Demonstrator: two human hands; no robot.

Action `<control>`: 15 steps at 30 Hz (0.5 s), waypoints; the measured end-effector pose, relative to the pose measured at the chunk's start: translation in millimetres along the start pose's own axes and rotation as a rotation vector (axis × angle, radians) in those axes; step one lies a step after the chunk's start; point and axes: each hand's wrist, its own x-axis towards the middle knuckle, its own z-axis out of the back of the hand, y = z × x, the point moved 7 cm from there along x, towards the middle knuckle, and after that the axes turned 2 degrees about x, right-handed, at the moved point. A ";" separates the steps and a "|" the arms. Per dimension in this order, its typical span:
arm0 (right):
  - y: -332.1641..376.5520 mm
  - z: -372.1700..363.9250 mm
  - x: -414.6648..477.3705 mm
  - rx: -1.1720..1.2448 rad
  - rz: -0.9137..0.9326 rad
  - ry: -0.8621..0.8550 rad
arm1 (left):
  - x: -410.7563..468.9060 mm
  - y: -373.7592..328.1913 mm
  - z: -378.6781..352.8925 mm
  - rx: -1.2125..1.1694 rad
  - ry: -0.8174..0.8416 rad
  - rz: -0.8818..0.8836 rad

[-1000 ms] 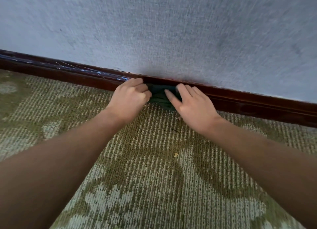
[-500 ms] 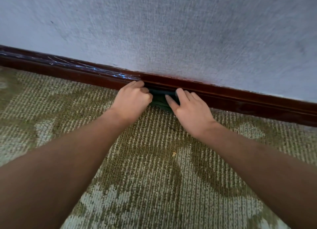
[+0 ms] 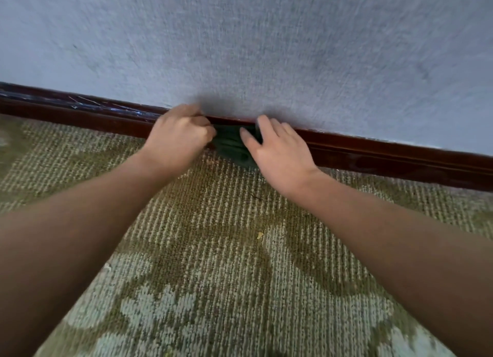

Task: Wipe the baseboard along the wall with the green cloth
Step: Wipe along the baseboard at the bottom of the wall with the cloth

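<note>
Left hand (image 3: pixel 178 140) and right hand (image 3: pixel 280 153) have crept up to the baseboard (image 3: pixel 373 153) top; more cloth (image 3: pixel 232 148) shows between them, bunched against the board. Uneven pressure could roll that wad onto the carpet (image 3: pixel 213 223) (missing the ledge). Left grip looks clenched on the cloth's end, though blurred; right lies flat, fingers straight, pressing it.

The floor is covered by a carpet (image 3: pixel 213 263), olive with ribbed pale loops and a large pale leaf pattern toward the near side. Its far edge meets the dark baseboard (image 3: pixel 400 161). The cloth (image 3: pixel 232 149) bunches at the foot of the baseboard, its lower edge touching the carpet. Near it lies a short dark thread (image 3: pixel 255 195). Closer in lie a yellowish crumb (image 3: pixel 259 235) and, to the left, a white speck (image 3: pixel 107 266).
</note>
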 end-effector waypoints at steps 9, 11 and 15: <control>7.3 -10.1 6.5 0.006 0.034 0.051 | 1.2 5.2 -6.4 -0.040 -0.040 0.028; 7.2 -7.0 7.2 -0.002 0.045 0.044 | 1.6 4.1 -7.2 -0.024 -0.027 0.019; -3.6 -0.9 1.4 -0.019 0.065 0.018 | 3.7 -7.0 -6.9 -0.003 -0.030 -0.039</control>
